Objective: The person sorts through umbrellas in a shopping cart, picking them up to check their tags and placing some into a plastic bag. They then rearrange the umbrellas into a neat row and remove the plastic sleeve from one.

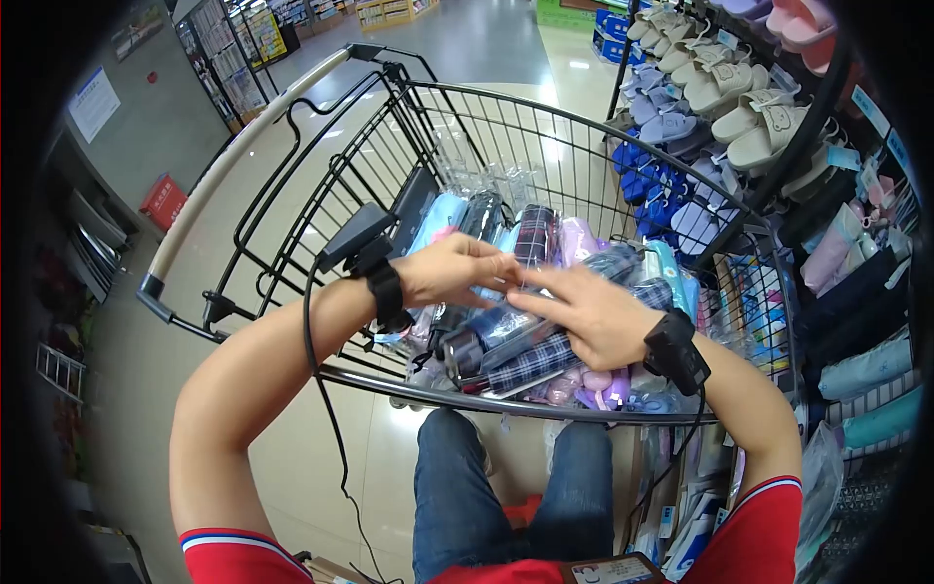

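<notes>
Both my hands meet over a pile of folded umbrellas in the shopping cart. My left hand (457, 271) is closed, its fingers bent and the tips drawn together; what they hold, if anything, I cannot make out. Slightly blurred, my right hand (589, 311) has its index and middle fingers stretched toward the left fingertips. Right beneath them lies a dark umbrella (491, 341) in a clear plastic sleeve, slanting across the pile. A blue plaid umbrella (530, 363) is just in front of it. Behind the hands stands a dark plaid umbrella (533, 234), beside light blue and lilac ones.
The black wire cart (574, 414) surrounds the pile, its beige handle (255, 131) at the left. Racks of slippers (769, 127) and wrapped umbrellas (880, 365) line the right side. A red box (163, 201) stands by the left wall. Cables hang from both wrist devices.
</notes>
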A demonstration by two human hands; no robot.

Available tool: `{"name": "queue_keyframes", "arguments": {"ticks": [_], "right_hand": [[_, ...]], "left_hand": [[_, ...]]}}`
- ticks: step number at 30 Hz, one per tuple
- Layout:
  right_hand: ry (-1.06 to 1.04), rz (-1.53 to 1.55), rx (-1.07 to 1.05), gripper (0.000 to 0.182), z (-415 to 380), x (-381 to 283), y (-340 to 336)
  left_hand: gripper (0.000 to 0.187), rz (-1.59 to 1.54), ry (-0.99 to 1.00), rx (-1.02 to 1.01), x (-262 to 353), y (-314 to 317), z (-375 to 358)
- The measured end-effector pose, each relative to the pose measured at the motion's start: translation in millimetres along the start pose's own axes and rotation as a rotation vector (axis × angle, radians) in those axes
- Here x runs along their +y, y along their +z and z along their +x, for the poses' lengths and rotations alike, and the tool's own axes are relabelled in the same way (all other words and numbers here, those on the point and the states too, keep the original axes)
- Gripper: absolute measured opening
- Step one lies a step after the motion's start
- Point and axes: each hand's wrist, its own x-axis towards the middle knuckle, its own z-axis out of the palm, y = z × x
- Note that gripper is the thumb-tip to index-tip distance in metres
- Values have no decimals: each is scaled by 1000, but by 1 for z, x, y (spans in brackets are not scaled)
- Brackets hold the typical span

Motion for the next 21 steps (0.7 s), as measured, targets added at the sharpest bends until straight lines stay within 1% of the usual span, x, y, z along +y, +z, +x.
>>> {"name": "queue_keyframes", "arguments": {"ticks": [2, 4, 5, 6, 8, 9, 11, 12, 14, 15, 16, 18, 19, 21], "right_hand": [[59, -83, -40, 78, 2, 0, 9], [69, 29, -74, 71, 6, 12, 9], [49, 63, -8, 66, 9, 16, 10], [111, 72, -81, 61, 7, 19, 6], [198, 76, -144, 51, 3, 18, 1], [198, 76, -142, 51, 1, 20, -2], [296, 22, -207, 37, -5, 27, -9], [302, 25, -204, 37, -10, 33, -11], [427, 110, -333, 21, -20, 47, -14], [504, 12, -343, 14, -22, 53, -16], [505, 10, -343, 14, -22, 54, -20], [611, -155, -568, 12, -22, 54, -28], [651, -221, -597, 11, -23, 51, -24], [510, 16, -189, 15, -28, 44, -2]], "left_hand": [[39, 329, 76, 327, -9, -14, 8], [52, 982, -85, 549, -6, -27, 3], [57, 1100, -222, 599, -10, -33, 6], [57, 1101, -227, 600, -15, -33, 5], [56, 1466, -407, 498, -6, -16, -5], [61, 1495, -402, 488, -7, -14, -5], [64, 1471, -368, 497, -39, -39, 5], [67, 1447, -333, 504, -50, -47, 9], [67, 1447, -330, 479, -41, -36, 5], [68, 1444, -329, 462, -36, -31, 3], [68, 1441, -327, 448, -28, -24, 0], [69, 1436, -326, 421, -19, -17, -4], [69, 1438, -326, 421, -18, -21, -4], [63, 1320, -476, 327, -19, -33, -3]]}}
